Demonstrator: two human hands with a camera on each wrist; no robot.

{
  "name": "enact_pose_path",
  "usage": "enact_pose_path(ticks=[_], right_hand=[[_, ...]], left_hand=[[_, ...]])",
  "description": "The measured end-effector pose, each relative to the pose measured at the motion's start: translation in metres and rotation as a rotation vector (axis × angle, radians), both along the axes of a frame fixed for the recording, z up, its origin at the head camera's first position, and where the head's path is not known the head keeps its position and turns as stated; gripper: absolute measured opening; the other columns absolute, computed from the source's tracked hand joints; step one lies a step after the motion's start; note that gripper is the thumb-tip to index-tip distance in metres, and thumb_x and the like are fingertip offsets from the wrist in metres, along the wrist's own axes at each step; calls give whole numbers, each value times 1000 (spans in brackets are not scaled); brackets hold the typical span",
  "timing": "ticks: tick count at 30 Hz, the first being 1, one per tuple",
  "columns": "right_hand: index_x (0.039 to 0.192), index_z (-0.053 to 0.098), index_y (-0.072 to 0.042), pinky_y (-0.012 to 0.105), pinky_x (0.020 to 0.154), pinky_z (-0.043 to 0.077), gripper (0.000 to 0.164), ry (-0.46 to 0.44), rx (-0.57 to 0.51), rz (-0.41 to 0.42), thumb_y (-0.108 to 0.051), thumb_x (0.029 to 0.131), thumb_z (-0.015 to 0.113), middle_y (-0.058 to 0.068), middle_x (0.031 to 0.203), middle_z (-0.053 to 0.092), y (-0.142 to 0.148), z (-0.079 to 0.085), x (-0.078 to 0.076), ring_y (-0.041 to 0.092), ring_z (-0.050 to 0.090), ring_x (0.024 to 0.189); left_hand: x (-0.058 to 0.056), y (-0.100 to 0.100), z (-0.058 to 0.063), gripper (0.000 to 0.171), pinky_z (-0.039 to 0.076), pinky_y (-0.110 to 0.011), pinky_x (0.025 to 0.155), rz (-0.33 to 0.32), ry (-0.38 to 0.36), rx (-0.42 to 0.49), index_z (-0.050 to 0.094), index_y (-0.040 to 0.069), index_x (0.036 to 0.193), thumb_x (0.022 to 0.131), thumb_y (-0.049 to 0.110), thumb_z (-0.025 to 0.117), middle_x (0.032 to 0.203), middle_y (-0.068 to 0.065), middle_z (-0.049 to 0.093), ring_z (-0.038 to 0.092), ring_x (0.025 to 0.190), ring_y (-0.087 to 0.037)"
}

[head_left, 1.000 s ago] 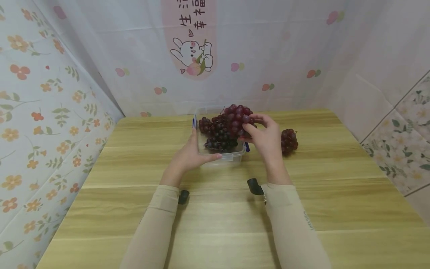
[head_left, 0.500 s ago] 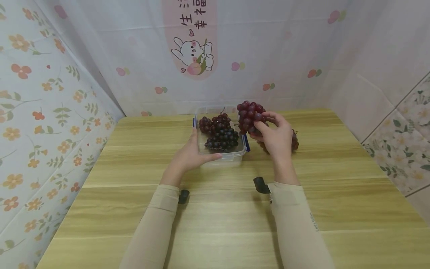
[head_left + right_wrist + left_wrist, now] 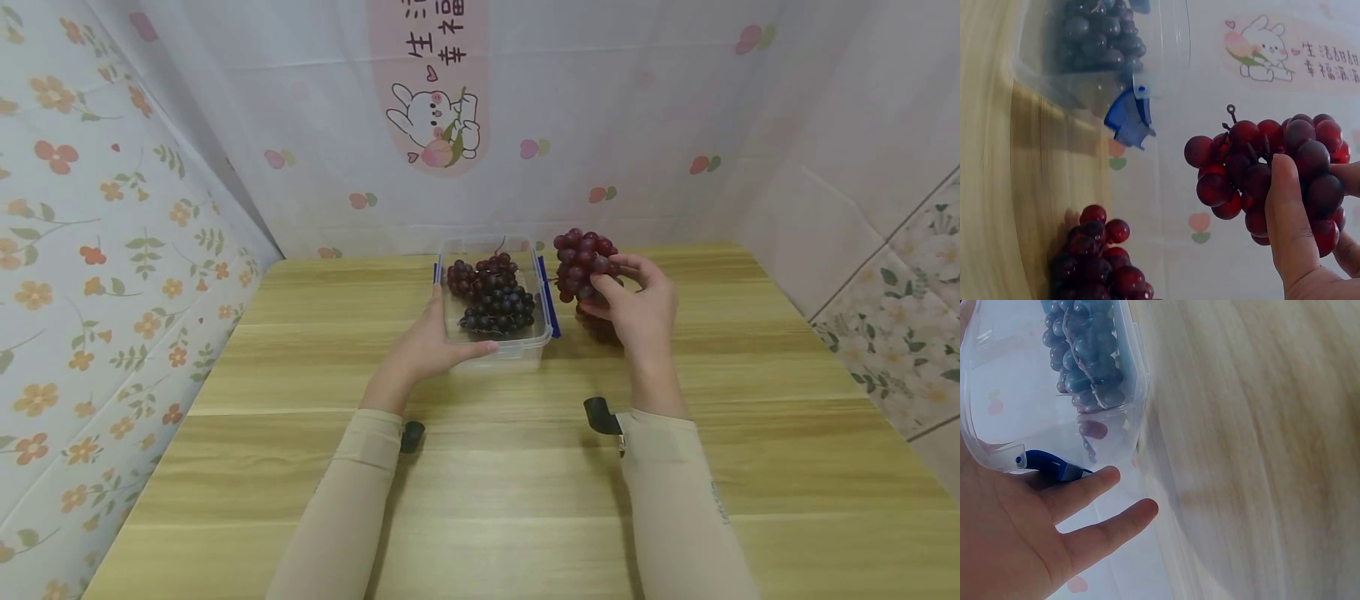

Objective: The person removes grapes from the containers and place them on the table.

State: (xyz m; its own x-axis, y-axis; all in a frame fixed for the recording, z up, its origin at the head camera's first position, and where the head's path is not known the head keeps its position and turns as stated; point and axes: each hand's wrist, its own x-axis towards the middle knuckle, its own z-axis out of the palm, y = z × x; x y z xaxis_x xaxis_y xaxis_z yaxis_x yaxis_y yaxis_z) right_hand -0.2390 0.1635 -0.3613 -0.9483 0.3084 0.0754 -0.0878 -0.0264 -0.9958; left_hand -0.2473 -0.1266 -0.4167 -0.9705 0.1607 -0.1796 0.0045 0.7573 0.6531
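Observation:
My right hand [image 3: 647, 310] pinches a bunch of red grapes [image 3: 581, 265] in the air, right of a clear plastic container [image 3: 487, 350]. Thumb and fingers press on its sides in the right wrist view. A second bunch of red grapes [image 3: 1100, 262] lies on the table below that hand, partly hidden in the head view. Dark grapes [image 3: 501, 311] and reddish grapes [image 3: 480, 277] sit inside the container. My left hand [image 3: 422, 342] rests at the container's near left corner, thumb along the front. Its fingers look straight in the left wrist view [image 3: 1041, 531], beside a blue latch [image 3: 1054, 465].
Blue latches [image 3: 551, 307] hang unfastened at the container's sides. The wood-grain table [image 3: 495, 500] ends at a printed cloth [image 3: 637, 125] behind. Floral cloth [image 3: 90, 292] hangs on the left, and a floral panel [image 3: 900, 333] stands on the right.
My right hand has carried the bunch of red grapes rightward, from above the container to beside it, over the bunch on the table. My left hand has stayed at the container.

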Motion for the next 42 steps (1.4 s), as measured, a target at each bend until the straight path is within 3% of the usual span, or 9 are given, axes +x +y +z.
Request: enact_pose_path(ticks=[10, 17, 23, 33, 42], right_hand=[[122, 67, -10, 28, 68, 65, 32, 4, -36, -28, 0, 93, 75, 3, 129, 60, 15, -2, 2, 16, 74, 84], [121, 67, -10, 29, 68, 65, 30, 27, -36, -27, 1, 94, 75, 2, 130, 60, 18, -4, 5, 20, 70, 94], [121, 66, -10, 29, 69, 65, 31, 16, -62, -52, 1, 94, 74, 2, 133, 57, 24, -4, 6, 16, 75, 87], [123, 66, -11, 29, 73, 66, 31, 12, -24, -101, 0, 95, 73, 3, 139, 55, 37, -1, 9, 14, 77, 90], [119, 67, -10, 29, 74, 66, 30, 45, -94, -125, 4, 93, 73, 2, 138, 54, 44, -2, 10, 23, 71, 109]], left_hand=[[0, 0, 1, 157, 30, -60, 129, 2, -1, 7, -20, 19, 170, 67, 95, 72, 180, -14, 1, 21, 164, -41], [1, 0, 1, 157, 28, -60, 130, 4, -1, 16, -20, 20, 170, 67, 94, 72, 180, -14, 1, 19, 165, -40], [1, -1, -1, 158, 27, -60, 131, 1, 6, 24, -20, 20, 170, 66, 95, 72, 180, -14, 1, 18, 166, -39], [-1, 0, 0, 158, 30, -61, 130, 1, 0, 24, -20, 21, 170, 65, 96, 71, 180, -14, 2, 20, 165, -40], [0, 0, 0, 157, 29, -60, 130, -1, 7, 23, -20, 19, 170, 67, 94, 73, 180, -14, 3, 20, 165, -39]])
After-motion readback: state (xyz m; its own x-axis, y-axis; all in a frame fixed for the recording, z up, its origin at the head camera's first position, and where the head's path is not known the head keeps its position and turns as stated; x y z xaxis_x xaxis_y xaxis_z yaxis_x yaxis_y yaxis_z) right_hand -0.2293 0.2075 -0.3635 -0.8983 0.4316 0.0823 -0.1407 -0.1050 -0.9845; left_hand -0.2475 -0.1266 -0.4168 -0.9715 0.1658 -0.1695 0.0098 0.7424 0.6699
